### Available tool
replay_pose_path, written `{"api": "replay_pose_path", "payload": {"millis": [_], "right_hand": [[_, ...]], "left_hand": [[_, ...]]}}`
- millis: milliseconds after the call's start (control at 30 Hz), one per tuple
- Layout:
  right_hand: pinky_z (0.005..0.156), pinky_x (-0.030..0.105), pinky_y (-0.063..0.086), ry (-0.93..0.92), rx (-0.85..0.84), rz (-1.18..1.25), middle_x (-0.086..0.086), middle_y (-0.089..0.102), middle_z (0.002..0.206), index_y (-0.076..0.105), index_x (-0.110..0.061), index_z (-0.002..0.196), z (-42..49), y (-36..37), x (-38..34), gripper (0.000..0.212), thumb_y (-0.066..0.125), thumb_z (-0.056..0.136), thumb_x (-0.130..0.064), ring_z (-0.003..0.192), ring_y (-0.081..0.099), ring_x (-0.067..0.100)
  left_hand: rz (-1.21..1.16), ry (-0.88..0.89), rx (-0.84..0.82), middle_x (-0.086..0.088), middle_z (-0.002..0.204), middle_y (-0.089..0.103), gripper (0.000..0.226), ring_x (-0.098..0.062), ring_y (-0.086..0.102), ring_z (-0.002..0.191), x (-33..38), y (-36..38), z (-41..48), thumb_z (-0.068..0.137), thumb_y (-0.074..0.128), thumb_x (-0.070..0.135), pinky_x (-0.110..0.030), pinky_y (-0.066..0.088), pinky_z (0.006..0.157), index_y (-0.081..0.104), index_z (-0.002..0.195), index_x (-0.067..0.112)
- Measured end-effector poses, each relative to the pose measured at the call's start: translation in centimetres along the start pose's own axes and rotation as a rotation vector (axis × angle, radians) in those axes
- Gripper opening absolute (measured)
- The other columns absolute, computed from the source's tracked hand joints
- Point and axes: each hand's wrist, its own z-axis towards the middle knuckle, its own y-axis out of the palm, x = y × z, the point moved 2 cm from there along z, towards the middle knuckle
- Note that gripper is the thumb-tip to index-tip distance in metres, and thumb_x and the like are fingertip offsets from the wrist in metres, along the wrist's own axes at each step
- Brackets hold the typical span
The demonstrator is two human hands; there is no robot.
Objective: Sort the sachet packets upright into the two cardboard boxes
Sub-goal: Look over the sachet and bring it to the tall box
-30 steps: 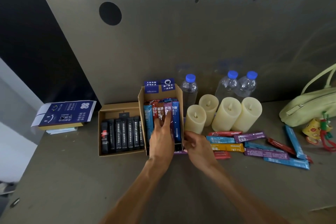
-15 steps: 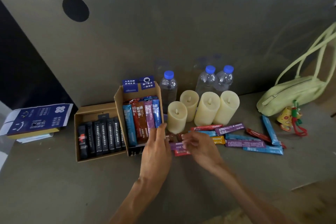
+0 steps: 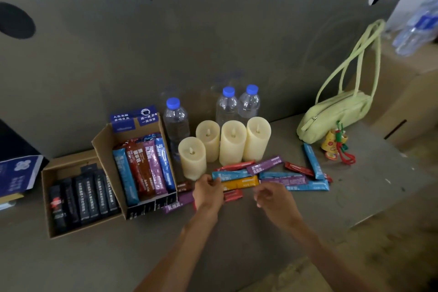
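Your left hand (image 3: 208, 191) is now off the tall cardboard box (image 3: 104, 140), pinching the orange sachet (image 3: 241, 182) on the table (image 3: 94, 258). Your right hand (image 3: 272, 197) is hovering loosely curled, empty. Both boxes are part-filled; many loose sachets (image 3: 294, 181) are waiting.

You have two cardboard boxes (image 3: 68, 166), four candles (image 3: 192, 157), three capped bottles (image 3: 176, 123), one handbag (image 3: 331, 114) and roughly twelve loose sachets (image 3: 240, 183).

Forearms reach in from near side. My left hand (image 3: 208, 193), knuckles up, pinches orange sachet (image 3: 241, 183) at its left end. My right hand (image 3: 276, 200) hovers just right, fingers loosely curled, empty.
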Motion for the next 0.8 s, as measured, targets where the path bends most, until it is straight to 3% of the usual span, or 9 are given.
{"api": "replay_pose_path", "payload": {"millis": [100, 167, 267, 367, 433, 500, 600, 700, 800], "right_hand": [[0.073, 0.019, 0.054, 0.006, 0.083, 0.046, -0.009, 0.072, 0.093, 0.067, -0.027, 0.097, 0.4, -0.8, -0.2, 0.016, 0.067, 0.091, -0.013, 0.08, 0.069, 0.003], [0.079, 0.026, 0.056, -0.01, 0.064, 0.021, -0.008, 0.071, 0.103, 0.065, -0.029, 0.116, 1.0, -1.4, -1.2, 0.023, 0.067, 0.093, -0.025, 0.089, 0.069, 0.007], [0.067, 0.009, 0.046, -0.109, -0.09, -0.02, -0.019, 0.066, 0.088, 0.059, -0.038, 0.123, 1.5, -1.6, -3.6, 0.033, 0.068, 0.092, -0.03, 0.077, 0.064, -0.007], [0.059, 0.006, 0.041, -0.214, -0.182, -0.114, -0.023, 0.063, 0.082, 0.065, -0.034, 0.115, 1.3, -1.0, -6.0, 0.025, 0.07, 0.091, -0.029, 0.07, 0.062, -0.01], [0.059, 0.007, 0.043, -0.253, -0.215, -0.071, -0.025, 0.064, 0.067, 0.065, -0.034, 0.098, 0.9, -0.1, -7.0, 0.014, 0.071, 0.09, -0.024, 0.066, 0.062, -0.011], [0.057, 0.011, 0.045, -0.275, -0.25, -0.007, -0.027, 0.066, 0.066, 0.064, -0.036, 0.084, 0.4, 0.9, -7.9, 0.018, 0.073, 0.089, -0.021, 0.06, 0.063, -0.006], [0.054, 0.024, 0.048, -0.296, -0.298, 0.112, -0.007, 0.069, 0.067, 0.069, -0.023, 0.082, -0.3, 2.4, -9.2, 0.01, 0.071, 0.09, -0.017, 0.052, 0.061, 0.007], [0.052, 0.021, 0.043, -0.301, -0.327, 0.196, -0.004, 0.062, 0.057, 0.069, -0.016, 0.08, -1.2, 3.5, -11.0, 0.013, 0.067, 0.093, -0.012, 0.049, 0.055, 0.007], [0.049, 0.023, 0.041, -0.274, -0.347, 0.289, 0.007, 0.064, 0.061, 0.072, -0.012, 0.085, -2.0, 4.3, -12.5, 0.009, 0.068, 0.092, -0.017, 0.048, 0.053, 0.011]], "left_hand": [[0.096, 0.24, -0.018, 0.008, 0.084, 0.067, 0.012, -0.011, 0.067, 0.08, 2.7, -1.9, -2.6, 0.095, 0.061, 0.03, -0.04, 0.06, 0.074, 0.06, 0.085, 0.023], [0.188, 0.442, -0.054, 0.014, 0.088, 0.066, 0.006, -0.003, 0.066, 0.083, 3.9, -3.4, -3.7, 0.095, 0.063, 0.026, -0.026, 0.059, 0.07, 0.061, 0.09, 0.023], [0.266, 0.569, -0.149, 0.011, 0.086, 0.068, 0.005, -0.003, 0.067, 0.075, 5.4, -5.7, -4.4, 0.095, 0.063, 0.024, -0.017, 0.056, 0.063, 0.059, 0.091, 0.024], [0.207, 0.574, -0.207, 0.006, 0.08, 0.07, 0.011, -0.007, 0.067, 0.063, 6.3, -7.9, -4.7, 0.096, 0.061, 0.02, -0.02, 0.054, 0.058, 0.057, 0.086, 0.024], [0.084, 0.546, -0.198, 0.002, 0.079, 0.071, 0.01, -0.012, 0.068, 0.062, 6.4, -9.3, -4.8, 0.097, 0.06, 0.017, -0.022, 0.052, 0.054, 0.059, 0.088, 0.019], [-0.015, 0.505, -0.161, 0.002, 0.085, 0.072, 0.003, -0.012, 0.069, 0.065, 6.2, -10.4, -4.6, 0.097, 0.061, 0.018, -0.02, 0.051, 0.055, 0.061, 0.094, 0.018], [-0.025, 0.431, -0.203, 0.005, 0.094, 0.074, 0.013, -0.006, 0.071, 0.081, 5.1, -11.5, -4.1, 0.091, 0.068, 0.021, -0.019, 0.054, 0.068, 0.065, 0.104, 0.018], [-0.004, 0.382, -0.256, 0.006, 0.095, 0.075, 0.017, -0.005, 0.071, 0.09, 4.0, -12.2, -4.0, 0.087, 0.073, 0.019, -0.028, 0.058, 0.082, 0.07, 0.104, 0.019], [-0.044, 0.362, -0.212, 0.013, 0.08, 0.073, 0.01, 0.0, 0.069, 0.076, 3.7, -13.2, -4.0, 0.089, 0.071, 0.017, -0.024, 0.055, 0.07, 0.069, 0.083, 0.025]]}}
